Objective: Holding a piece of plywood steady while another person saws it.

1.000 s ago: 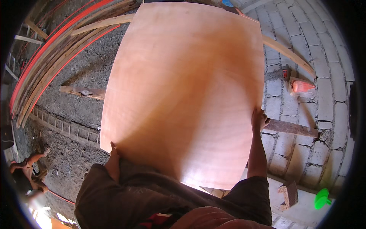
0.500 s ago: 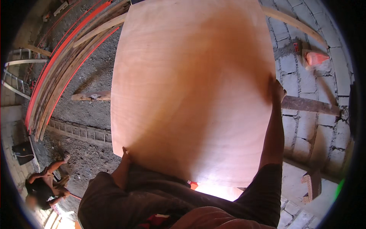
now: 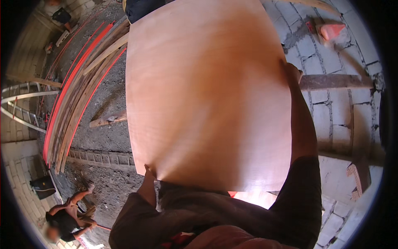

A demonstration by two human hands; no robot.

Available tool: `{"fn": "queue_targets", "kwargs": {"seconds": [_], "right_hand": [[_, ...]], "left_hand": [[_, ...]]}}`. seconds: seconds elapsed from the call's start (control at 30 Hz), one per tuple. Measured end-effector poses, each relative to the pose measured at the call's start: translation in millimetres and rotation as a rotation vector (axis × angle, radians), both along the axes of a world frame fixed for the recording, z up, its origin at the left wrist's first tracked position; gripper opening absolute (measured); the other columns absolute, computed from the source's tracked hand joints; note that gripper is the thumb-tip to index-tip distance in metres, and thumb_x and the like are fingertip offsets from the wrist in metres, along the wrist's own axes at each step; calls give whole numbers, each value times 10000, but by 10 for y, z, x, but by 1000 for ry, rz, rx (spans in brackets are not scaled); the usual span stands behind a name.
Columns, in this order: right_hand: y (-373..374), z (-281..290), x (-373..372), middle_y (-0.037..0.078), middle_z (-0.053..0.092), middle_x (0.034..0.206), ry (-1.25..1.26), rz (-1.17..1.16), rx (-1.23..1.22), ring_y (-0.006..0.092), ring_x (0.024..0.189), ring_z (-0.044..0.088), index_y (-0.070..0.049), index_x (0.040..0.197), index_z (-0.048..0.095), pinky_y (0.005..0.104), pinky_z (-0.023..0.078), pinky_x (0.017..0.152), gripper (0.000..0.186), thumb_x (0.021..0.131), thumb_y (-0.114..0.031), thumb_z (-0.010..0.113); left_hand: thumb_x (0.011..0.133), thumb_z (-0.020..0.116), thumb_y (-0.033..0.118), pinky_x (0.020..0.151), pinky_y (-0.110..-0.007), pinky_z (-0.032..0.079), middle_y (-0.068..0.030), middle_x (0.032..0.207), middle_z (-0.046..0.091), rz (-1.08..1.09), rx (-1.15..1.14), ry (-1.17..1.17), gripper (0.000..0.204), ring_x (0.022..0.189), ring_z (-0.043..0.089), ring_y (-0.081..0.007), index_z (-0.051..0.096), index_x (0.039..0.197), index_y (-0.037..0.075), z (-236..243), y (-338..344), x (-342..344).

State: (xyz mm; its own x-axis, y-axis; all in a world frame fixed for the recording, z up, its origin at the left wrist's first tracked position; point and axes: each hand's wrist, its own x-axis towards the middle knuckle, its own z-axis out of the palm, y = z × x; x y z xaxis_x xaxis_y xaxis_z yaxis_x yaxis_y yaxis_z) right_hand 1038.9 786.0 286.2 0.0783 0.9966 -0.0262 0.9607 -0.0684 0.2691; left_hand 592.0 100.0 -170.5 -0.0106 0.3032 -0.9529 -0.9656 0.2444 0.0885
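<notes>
A large pale plywood sheet [image 3: 186, 99] fills the middle of the view, its near edge against the front of my body. My left hand [image 3: 150, 171] grips the sheet's near left corner, thumb lying on the top face. Farther along the right edge, my right hand [image 3: 292, 72] is wrapped round the rim, with its fingers mostly hidden. My arms' shadow falls across the wood. Behind the far left corner shows a dark rounded shape [image 3: 143, 9], which I cannot make out.
Long timbers [image 3: 89, 89] and red bars lie at left on rough ground, near a ladder [image 3: 29, 97]. Another person [image 3: 66, 218] is at lower left; part of another [image 3: 62, 16] shows at upper left. A block wall [image 3: 323, 112] with a plank [image 3: 336, 81] is at right.
The view has turned, and the sheet now tilts slightly left at its far end. Both hands keep their hold. The dark shape and the upper-left person show more now.
</notes>
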Motion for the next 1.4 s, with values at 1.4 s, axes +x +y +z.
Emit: {"fn": "queue_targets", "kwargs": {"seconds": [1.4], "right_hand": [[-29,-74,-90,199,662,1092,-115,-45,45,356,1067,617,-16,1082,663,474,449,937,876,923,-679,113]], "left_hand": [[686,558,812,709,-421,585,-194,984,660,68,-904,508,998,818,678,-304,597,1011,-131,764,619,431]]}}
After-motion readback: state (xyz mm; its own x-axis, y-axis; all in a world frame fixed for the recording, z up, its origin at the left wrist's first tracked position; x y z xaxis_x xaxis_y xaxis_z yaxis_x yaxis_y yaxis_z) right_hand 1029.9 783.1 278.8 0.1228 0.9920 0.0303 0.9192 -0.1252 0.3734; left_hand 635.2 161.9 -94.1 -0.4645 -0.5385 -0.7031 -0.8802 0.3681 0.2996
